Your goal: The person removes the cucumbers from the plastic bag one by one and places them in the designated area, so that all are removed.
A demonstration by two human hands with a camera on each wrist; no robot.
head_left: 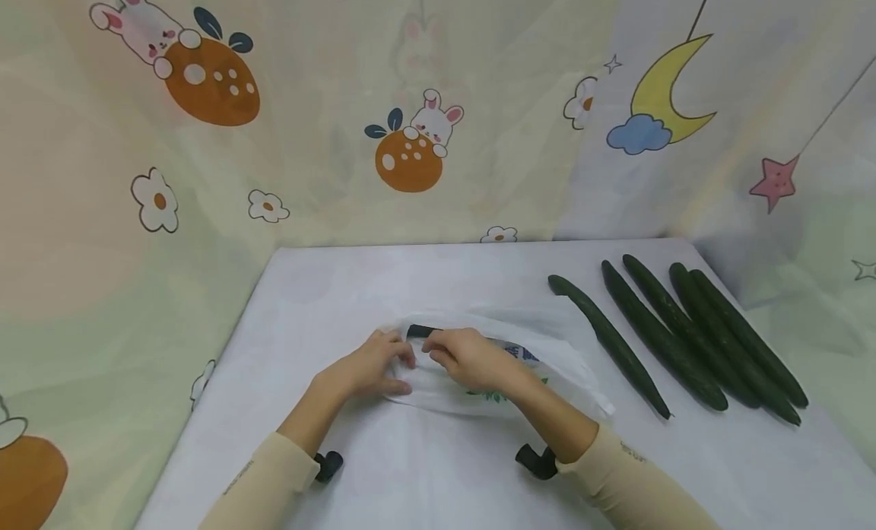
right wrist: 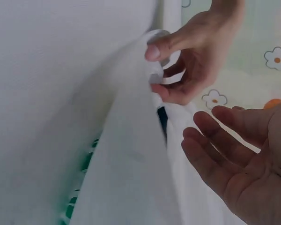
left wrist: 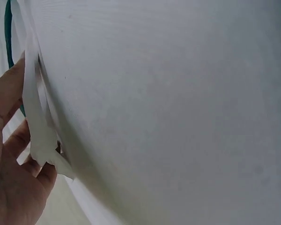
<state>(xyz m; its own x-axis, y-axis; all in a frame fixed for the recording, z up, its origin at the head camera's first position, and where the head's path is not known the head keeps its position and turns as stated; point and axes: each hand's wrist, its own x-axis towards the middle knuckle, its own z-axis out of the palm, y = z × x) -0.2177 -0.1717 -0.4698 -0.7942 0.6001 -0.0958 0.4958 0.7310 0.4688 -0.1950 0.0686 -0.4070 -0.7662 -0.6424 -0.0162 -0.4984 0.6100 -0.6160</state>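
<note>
A white plastic bag [head_left: 438, 378] with green and blue print lies flat at the middle of the table. At its left end my left hand [head_left: 376, 363] holds the edge of the mouth, fingers curled at the plastic; the right wrist view shows this left hand [right wrist: 196, 61] too. A dark end of something long [head_left: 419, 331], like a cucumber, shows at the mouth; the rest is hidden. Over the bag is my right hand [head_left: 472, 357], its fingers loosely bent with nothing between them in the right wrist view. Several dark green cucumbers [head_left: 657, 336] lie to the right.
A white cloth covers the table [head_left: 328, 287]. Behind and beside it hangs a patterned curtain [head_left: 308, 119] with rabbits, flowers and a moon. Black wrist devices [head_left: 537, 461] sit below both forearms, close to the table.
</note>
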